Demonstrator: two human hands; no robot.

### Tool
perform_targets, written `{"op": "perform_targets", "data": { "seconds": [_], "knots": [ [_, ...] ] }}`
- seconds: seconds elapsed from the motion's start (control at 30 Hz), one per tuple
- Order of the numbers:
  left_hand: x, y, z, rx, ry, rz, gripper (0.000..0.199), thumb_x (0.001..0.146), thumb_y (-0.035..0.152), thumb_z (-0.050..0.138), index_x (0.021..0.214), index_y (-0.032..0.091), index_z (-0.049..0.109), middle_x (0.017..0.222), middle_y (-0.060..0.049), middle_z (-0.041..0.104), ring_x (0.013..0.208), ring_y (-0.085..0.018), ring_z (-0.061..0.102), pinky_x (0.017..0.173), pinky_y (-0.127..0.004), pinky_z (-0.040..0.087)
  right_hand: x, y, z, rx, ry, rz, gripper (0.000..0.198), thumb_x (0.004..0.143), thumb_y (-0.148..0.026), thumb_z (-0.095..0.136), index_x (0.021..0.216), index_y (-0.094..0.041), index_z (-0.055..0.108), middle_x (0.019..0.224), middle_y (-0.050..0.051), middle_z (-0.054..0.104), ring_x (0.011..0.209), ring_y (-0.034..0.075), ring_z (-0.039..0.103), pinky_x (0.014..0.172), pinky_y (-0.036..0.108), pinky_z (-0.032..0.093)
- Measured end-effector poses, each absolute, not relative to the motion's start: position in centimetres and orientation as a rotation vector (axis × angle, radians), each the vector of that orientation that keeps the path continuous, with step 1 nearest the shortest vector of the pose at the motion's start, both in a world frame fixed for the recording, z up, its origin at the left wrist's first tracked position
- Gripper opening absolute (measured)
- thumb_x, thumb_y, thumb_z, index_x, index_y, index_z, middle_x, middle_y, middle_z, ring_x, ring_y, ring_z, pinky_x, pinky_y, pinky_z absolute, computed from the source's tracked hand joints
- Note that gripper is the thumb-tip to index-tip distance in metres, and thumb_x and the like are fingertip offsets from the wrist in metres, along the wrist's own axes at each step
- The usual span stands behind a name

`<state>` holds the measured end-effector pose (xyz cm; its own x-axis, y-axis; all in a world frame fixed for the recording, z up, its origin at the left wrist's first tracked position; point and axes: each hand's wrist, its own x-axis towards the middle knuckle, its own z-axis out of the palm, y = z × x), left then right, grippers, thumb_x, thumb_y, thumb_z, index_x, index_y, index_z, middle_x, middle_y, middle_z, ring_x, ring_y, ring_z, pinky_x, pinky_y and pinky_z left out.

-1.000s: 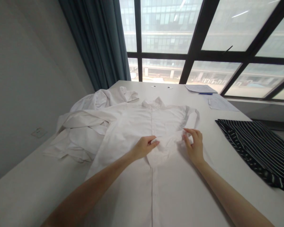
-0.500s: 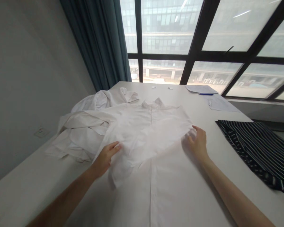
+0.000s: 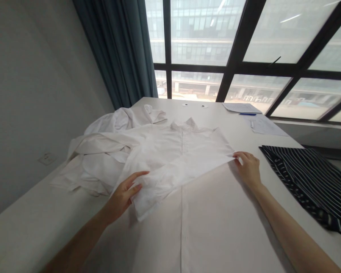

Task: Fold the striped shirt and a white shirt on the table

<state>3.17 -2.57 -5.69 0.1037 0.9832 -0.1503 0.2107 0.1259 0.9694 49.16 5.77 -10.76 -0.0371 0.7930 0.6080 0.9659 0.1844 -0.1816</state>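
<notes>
White shirt [image 3: 199, 212] lies front up on the table [image 3: 244, 140], collar [image 3: 184, 125] at 12 o'clock, button strip [image 3: 183, 231] running down to 6. The 3 o'clock sleeve [image 3: 170, 182] lies folded across the front, its end [image 3: 144, 210] at 8 o'clock.

Right hand [image 3: 249, 167], at 3 o'clock: thumb and fingers closed in a pinch on the folded edge. Left hand [image 3: 118, 199], at 8: thumb and forefinger parted beside the sleeve end, at most a light touch; can't tell if any cloth is really held.

Risks, my read:
- Uneven tension. Right is pinched, left is loose, so a pull toward 3 could drag the sleeve end back over the front and skew the fold.
- Side edge creeping inward if the right pinch takes in body cloth as well as sleeve. Can't tell how many layers are caught.
- Creases around 8 to 9, where the sleeve looks rumpled; pressing there without smoothing would set them.
- Snag at 9: the other sleeve [image 3: 108, 142] runs over crumpled white cloth [image 3: 98, 170]. White on white, easy to grab the wrong layer; a tug could shift the whole shirt.

Striped black cloth [image 3: 309, 182] at 3 to 4 is well apart, low risk.
</notes>
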Motion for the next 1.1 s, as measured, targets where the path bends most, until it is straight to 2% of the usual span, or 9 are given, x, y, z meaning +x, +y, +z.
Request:
{"op": "perform_targets", "data": {
  "seconds": [0.1, 0.2, 0.27, 0.37, 0.57, 0.67, 0.83, 0.97, 1.1],
  "knots": [
    [2.8, -2.7, -6.1, 1.631, 1.424, 0.803, 0.032, 0.085, 0.041, 0.058, 0.106, 0.021, 0.071, 0.111, -0.006, 0.071, 0.108, -0.028, 0.063, 0.085, -0.032, 0.054, 50.1, 5.6, -11.6, -1.641, -1.894, -0.223, 0.015, 0.082, -0.019, 0.049, 0.085, -0.021, 0.064, 0.095, 0.007, 0.07, 0.096, 0.025, 0.06, 0.087, 0.041, 0.038],
    [2.5, -2.7, -6.4, 1.793, 1.442, 0.691, 0.03, 0.088, 0.038, 0.051, 0.098, 0.021, 0.073, 0.101, -0.005, 0.074, 0.1, -0.026, 0.066, 0.086, -0.032, 0.052, 50.3, 5.5, -12.1, -1.712, -1.854, -0.203, 0.02, 0.08, -0.017, 0.046, 0.083, -0.021, 0.065, 0.093, 0.007, 0.068, 0.094, 0.026, 0.059, 0.086, 0.042, 0.04],
    [2.4, -2.7, -6.4, 1.826, 1.446, 0.678, 0.03, 0.088, 0.038, 0.05, 0.093, 0.021, 0.074, 0.097, -0.005, 0.074, 0.095, -0.025, 0.067, 0.084, -0.031, 0.052, 50.4, 5.6, -12.3, -1.733, -1.782, -0.212, 0.024, 0.08, -0.018, 0.046, 0.093, -0.02, 0.066, 0.1, 0.01, 0.066, 0.095, 0.027, 0.059, 0.084, 0.042, 0.043],
    [2.1, -2.4, -6.2, 1.773, 1.484, 0.725, 0.032, 0.087, 0.041, 0.05, 0.09, 0.02, 0.074, 0.094, -0.004, 0.074, 0.092, -0.025, 0.067, 0.081, -0.03, 0.053, 50.5, 5.9, -12.5, -1.724, -1.683, -0.188, 0.033, 0.078, -0.025, 0.049, 0.107, -0.019, 0.063, 0.108, 0.013, 0.065, 0.099, 0.029, 0.06, 0.083, 0.042, 0.046],
    [1.3, -2.0, -6.5, 1.72, 1.54, 0.862, 0.03, 0.083, 0.041, 0.051, 0.083, 0.02, 0.073, 0.091, -0.004, 0.074, 0.091, -0.024, 0.067, 0.086, -0.029, 0.051, 50.8, 6.1, -12.6, -1.75, -1.622, 0.027, 0.03, 0.076, -0.031, 0.05, 0.102, -0.021, 0.062, 0.096, 0.01, 0.07, 0.088, 0.028, 0.064, 0.082, 0.041, 0.048],
    [1.0, -2.1, -6.8, 1.857, 1.515, 0.741, 0.031, 0.085, 0.039, 0.048, 0.082, 0.02, 0.073, 0.088, -0.003, 0.074, 0.088, -0.022, 0.067, 0.082, -0.028, 0.051, 50.6, 5.9, -12.3, -1.712, -1.592, 0.085, 0.025, 0.075, -0.032, 0.051, 0.095, -0.022, 0.062, 0.095, 0.009, 0.071, 0.088, 0.027, 0.065, 0.083, 0.039, 0.048],
    [0.9, -2.2, -6.5, 2.036, 1.609, 0.491, 0.036, 0.088, 0.036, 0.041, 0.09, 0.022, 0.074, 0.079, -0.001, 0.07, 0.066, -0.017, 0.062, 0.069, -0.028, 0.05, 50.6, 6.2, -12.0, -1.727, -1.491, 0.205, 0.024, 0.073, -0.033, 0.051, 0.092, -0.022, 0.061, 0.089, 0.007, 0.071, 0.081, 0.023, 0.067, 0.077, 0.035, 0.048],
    [1.6, -0.7, -6.0, 2.258, 1.665, 0.599, 0.029, 0.085, 0.035, 0.047, 0.087, 0.022, 0.072, 0.092, -0.005, 0.061, 0.086, -0.021, 0.061, 0.084, -0.034, 0.05, 51.1, 7.4, -12.0, -1.771, -1.46, 0.224, 0.023, 0.07, -0.035, 0.052, 0.088, -0.022, 0.057, 0.083, 0.006, 0.068, 0.074, 0.022, 0.065, 0.069, 0.033, 0.048],
    [4.9, 3.0, -5.8, 2.425, 1.481, 0.679, 0.021, 0.084, 0.024, 0.05, 0.093, 0.021, 0.069, 0.103, -0.008, 0.059, 0.097, -0.023, 0.059, 0.095, -0.04, 0.047, 51.1, 8.9, -11.9, -1.8, -1.463, 0.198, 0.023, 0.069, -0.035, 0.054, 0.088, -0.022, 0.056, 0.078, 0.005, 0.066, 0.064, 0.02, 0.061, 0.062, 0.032, 0.044]
  ]
}}
